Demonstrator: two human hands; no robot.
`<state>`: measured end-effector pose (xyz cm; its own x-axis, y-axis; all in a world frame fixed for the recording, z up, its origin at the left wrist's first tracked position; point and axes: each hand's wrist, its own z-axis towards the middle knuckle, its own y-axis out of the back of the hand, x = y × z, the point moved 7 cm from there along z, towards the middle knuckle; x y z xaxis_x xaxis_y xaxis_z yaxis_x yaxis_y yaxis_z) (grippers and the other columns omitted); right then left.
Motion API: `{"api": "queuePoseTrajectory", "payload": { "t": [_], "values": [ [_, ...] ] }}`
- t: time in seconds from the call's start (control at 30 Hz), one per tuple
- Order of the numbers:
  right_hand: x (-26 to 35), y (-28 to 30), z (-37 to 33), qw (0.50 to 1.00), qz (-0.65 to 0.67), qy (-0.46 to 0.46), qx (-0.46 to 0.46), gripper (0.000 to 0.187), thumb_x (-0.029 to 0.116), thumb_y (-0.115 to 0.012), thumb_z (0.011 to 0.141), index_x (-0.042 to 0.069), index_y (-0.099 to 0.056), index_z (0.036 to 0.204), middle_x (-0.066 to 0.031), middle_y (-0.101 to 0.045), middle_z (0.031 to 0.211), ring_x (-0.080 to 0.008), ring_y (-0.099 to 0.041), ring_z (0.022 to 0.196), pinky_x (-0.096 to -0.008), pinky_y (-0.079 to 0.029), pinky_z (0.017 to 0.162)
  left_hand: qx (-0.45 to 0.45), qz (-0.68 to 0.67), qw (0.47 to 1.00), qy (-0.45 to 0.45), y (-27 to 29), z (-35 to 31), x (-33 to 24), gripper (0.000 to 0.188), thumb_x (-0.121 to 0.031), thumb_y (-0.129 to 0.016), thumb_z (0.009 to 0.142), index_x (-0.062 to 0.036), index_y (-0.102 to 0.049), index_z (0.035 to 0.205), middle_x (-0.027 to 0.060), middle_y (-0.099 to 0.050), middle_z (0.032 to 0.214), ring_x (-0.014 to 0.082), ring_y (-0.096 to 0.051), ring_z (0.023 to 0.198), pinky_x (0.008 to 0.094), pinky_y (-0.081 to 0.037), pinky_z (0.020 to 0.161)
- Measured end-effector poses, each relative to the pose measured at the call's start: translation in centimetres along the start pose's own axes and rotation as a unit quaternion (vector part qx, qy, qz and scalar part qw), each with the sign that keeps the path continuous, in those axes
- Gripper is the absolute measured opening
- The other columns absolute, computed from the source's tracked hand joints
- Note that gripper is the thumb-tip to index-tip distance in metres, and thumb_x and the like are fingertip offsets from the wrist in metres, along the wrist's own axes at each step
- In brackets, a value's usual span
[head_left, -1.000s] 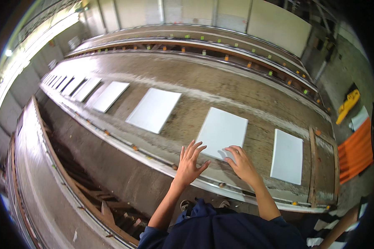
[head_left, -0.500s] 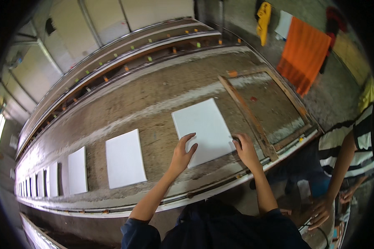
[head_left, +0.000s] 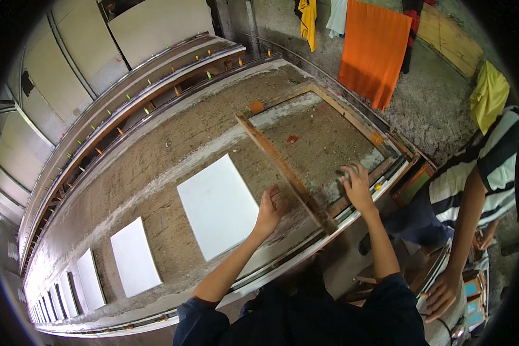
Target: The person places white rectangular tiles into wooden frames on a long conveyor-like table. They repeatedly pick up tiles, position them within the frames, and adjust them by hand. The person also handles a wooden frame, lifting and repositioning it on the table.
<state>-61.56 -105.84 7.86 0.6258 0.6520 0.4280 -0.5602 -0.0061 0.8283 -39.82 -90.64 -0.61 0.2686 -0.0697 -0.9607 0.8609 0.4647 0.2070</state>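
Note:
A blank white rectangular sheet (head_left: 218, 207) lies flat on the long worn table (head_left: 173, 141). By its right edge hovers my left hand (head_left: 270, 212), fingers loosely bent and apart, holding nothing. To the right a wooden frame (head_left: 282, 172) rests at the table's end, its open middle showing the stained tabletop. My right hand (head_left: 357, 187) is over the near part of that frame, fingers spread and slightly curled, with nothing in it. Whether its fingertips touch the surface I cannot tell.
More white sheets (head_left: 135, 258) lie in a row toward the far left. Behind runs another long table with orange and green tabs (head_left: 177, 91) along its rail. At right a co-worker in a striped shirt (head_left: 496, 155) is close by. An orange cloth (head_left: 375, 55) hangs behind.
My view has turned to the right. Both hands have moved right, off the nearest white sheet, and the right one has reached the wooden frame. The sheet stays on the table.

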Motion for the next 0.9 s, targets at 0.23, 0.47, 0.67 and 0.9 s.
{"api": "queuePoseTrajectory", "payload": {
  "t": [0.23, 0.47, 0.67, 0.9],
  "values": [
    [-15.2, -0.4, 11.5, 0.990, -0.131, -0.015, 0.039, 0.059, 0.020, -0.063, 0.085, 0.004, -0.034, 0.135, -0.0258, -0.031, 0.132, -0.0409, -0.029, 0.125, -0.0547, -0.031, 0.098, -0.134, 0.042, 0.985, 0.096, -3.8, 4.0, 1.6, 0.081, -0.026, -0.066, 0.085, 0.0033, -0.014, 0.139, 0.0231, -0.028, 0.128, 0.0331, -0.037, 0.118, 0.0388, -0.034, 0.100],
    [-20.7, -2.5, 17.1, 0.978, -0.132, 0.012, 0.161, 0.083, 0.024, -0.066, 0.084, 0.003, -0.013, 0.144, -0.0292, -0.038, 0.132, -0.0467, -0.037, 0.123, -0.0576, -0.037, 0.096, -0.268, 0.078, 0.925, 0.256, -4.5, 3.9, 2.0, 0.084, -0.026, -0.069, 0.080, 0.0058, -0.017, 0.139, 0.0251, -0.038, 0.122, 0.0336, -0.044, 0.114, 0.0374, -0.037, 0.098],
    [-24.6, -5.3, 18.3, 0.944, -0.103, -0.051, 0.308, 0.081, 0.027, -0.062, 0.087, -0.004, -0.011, 0.143, -0.0246, -0.019, 0.147, -0.0371, -0.023, 0.135, -0.0453, -0.028, 0.109, -0.286, 0.115, 0.927, 0.213, -5.2, 4.1, 2.0, 0.078, -0.011, -0.067, 0.077, 0.0079, -0.020, 0.137, 0.0268, -0.051, 0.116, 0.0343, -0.051, 0.111, 0.0368, -0.040, 0.095],
    [-22.4, -4.7, 20.1, 0.933, -0.070, -0.053, 0.348, 0.078, 0.023, -0.059, 0.089, -0.004, -0.010, 0.143, -0.0265, -0.022, 0.145, -0.0375, -0.027, 0.133, -0.0454, -0.030, 0.108, -0.307, -0.003, 0.929, 0.209, -5.6, 4.4, 1.9, 0.071, 0.004, -0.058, 0.079, 0.0014, -0.020, 0.140, 0.0217, -0.046, 0.124, 0.0298, -0.049, 0.113, 0.0370, -0.041, 0.094]
  ]
}}
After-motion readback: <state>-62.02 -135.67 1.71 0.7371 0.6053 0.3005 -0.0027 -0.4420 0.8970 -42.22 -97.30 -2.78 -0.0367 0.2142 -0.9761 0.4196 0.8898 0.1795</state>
